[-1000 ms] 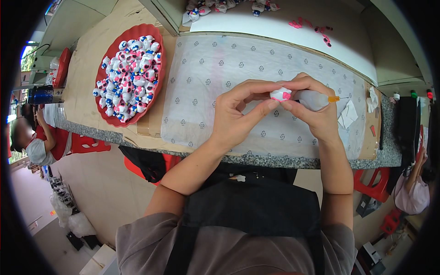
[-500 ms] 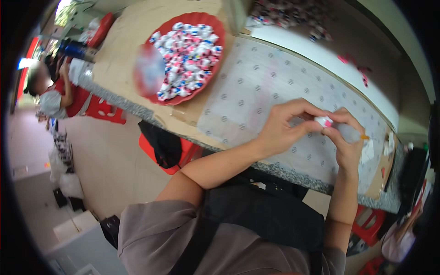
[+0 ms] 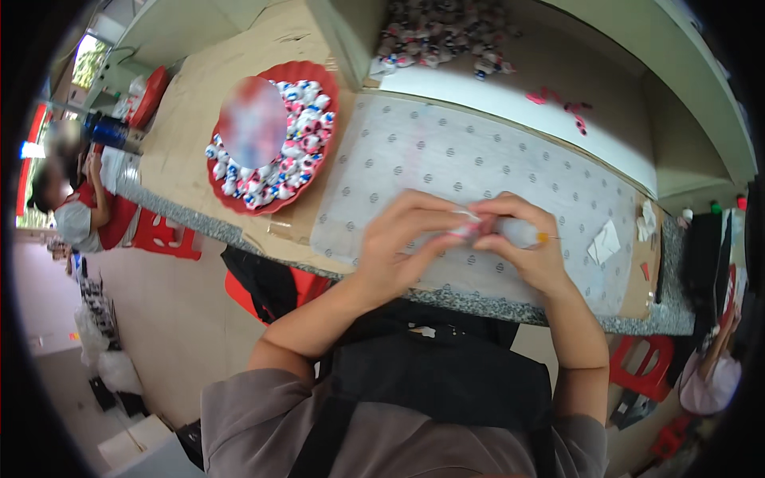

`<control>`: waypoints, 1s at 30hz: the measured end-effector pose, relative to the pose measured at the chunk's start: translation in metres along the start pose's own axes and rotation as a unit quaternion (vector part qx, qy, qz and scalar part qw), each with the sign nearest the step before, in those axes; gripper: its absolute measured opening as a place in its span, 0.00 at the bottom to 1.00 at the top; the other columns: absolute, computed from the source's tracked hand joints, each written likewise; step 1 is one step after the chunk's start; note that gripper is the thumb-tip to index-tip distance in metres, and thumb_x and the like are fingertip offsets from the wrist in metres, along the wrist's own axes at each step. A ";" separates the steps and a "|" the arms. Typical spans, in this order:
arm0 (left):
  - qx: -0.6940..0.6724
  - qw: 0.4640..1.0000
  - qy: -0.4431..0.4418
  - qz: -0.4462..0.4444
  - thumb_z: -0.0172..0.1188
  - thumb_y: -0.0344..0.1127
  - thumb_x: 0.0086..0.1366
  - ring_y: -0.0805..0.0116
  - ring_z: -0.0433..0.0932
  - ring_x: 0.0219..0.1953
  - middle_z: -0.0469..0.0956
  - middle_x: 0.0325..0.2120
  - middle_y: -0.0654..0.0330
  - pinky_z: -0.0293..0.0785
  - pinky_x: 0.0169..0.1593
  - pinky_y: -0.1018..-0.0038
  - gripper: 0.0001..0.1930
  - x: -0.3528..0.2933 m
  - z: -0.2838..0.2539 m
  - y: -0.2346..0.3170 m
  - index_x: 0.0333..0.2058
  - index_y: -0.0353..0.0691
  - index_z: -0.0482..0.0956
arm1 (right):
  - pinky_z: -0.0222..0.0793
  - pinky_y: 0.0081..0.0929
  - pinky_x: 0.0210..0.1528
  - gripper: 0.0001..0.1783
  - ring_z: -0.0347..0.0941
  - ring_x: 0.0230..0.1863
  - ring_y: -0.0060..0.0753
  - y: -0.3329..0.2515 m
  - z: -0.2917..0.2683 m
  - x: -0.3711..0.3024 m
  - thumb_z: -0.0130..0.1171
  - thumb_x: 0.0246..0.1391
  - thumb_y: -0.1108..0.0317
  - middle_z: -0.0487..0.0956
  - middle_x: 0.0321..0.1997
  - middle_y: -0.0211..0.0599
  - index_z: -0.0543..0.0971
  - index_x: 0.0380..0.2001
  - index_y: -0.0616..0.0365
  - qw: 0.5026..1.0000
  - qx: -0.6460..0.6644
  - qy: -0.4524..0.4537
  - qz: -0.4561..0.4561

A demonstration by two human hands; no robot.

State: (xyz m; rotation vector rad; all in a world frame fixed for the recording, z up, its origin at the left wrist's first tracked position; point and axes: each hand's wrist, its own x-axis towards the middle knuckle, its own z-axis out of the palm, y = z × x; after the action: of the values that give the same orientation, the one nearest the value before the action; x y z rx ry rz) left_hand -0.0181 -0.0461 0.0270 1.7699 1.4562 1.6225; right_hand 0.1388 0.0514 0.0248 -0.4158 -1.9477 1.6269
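Over the patterned white sheet, my left hand pinches a small white-and-pink figurine between thumb and fingertips. It is smeared by motion, and the fingers cover much of it. My right hand is closed around a small translucent squeeze bottle with an orange cap and a thin needle tip pointing right. The right fingertips meet the figurine's side. To the left stands a red scalloped tray heaped with similar white, pink and blue figurines; part of the heap is blurred out.
More figurines lie piled on the shelf behind the sheet, with a few pink pieces nearby. Folded white paper rests right of my hands. A person sits at the far left beside a red stool.
Both hands have shifted left and toward each other in the picture, still with the figurine and bottle. The view has turned, so the tray appears farther left and lower.
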 end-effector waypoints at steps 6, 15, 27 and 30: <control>0.483 0.866 0.119 -0.045 0.61 0.29 0.45 0.58 0.62 0.46 0.66 0.41 0.53 0.57 0.48 0.68 0.24 0.011 -0.097 -0.025 0.45 0.41 0.69 | 0.60 0.15 0.34 0.27 0.62 0.25 0.16 -0.006 -0.021 -0.005 0.59 0.35 0.80 0.68 0.30 0.29 0.68 0.45 0.56 0.997 -0.038 0.068 0.014; 0.365 0.930 -0.048 0.006 0.61 0.37 0.45 0.54 0.69 0.39 0.70 0.33 0.52 0.67 0.38 0.65 0.19 0.155 0.059 -0.116 0.36 0.40 0.69 | 0.66 0.20 0.32 0.16 0.64 0.35 0.25 -0.005 -0.030 -0.011 0.45 0.42 0.79 0.59 0.41 0.36 0.58 0.37 0.57 0.986 0.117 0.113 0.039; -0.425 0.840 -0.035 -0.336 0.52 0.27 0.55 0.68 0.74 0.35 0.72 0.35 0.58 0.71 0.39 0.77 0.16 0.062 0.047 -0.029 0.44 0.37 0.65 | 0.70 0.19 0.29 0.17 0.69 0.34 0.27 -0.020 -0.042 -0.015 0.54 0.38 0.84 0.68 0.36 0.41 0.66 0.35 0.65 0.929 0.124 0.326 -0.124; -0.432 0.843 -0.005 -0.321 0.54 0.26 0.54 0.68 0.74 0.36 0.72 0.35 0.58 0.70 0.41 0.77 0.18 0.041 0.050 -0.022 0.45 0.37 0.65 | 0.66 0.15 0.27 0.17 0.67 0.31 0.23 -0.021 -0.042 -0.013 0.57 0.34 0.84 0.68 0.35 0.40 0.67 0.31 0.63 0.920 0.154 0.334 -0.138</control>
State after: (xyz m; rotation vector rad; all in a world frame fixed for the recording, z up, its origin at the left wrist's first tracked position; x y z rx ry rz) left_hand 0.0092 0.0158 0.0172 0.6773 0.8919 1.4978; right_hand 0.1769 0.0725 0.0467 -0.4662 -1.1612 1.3384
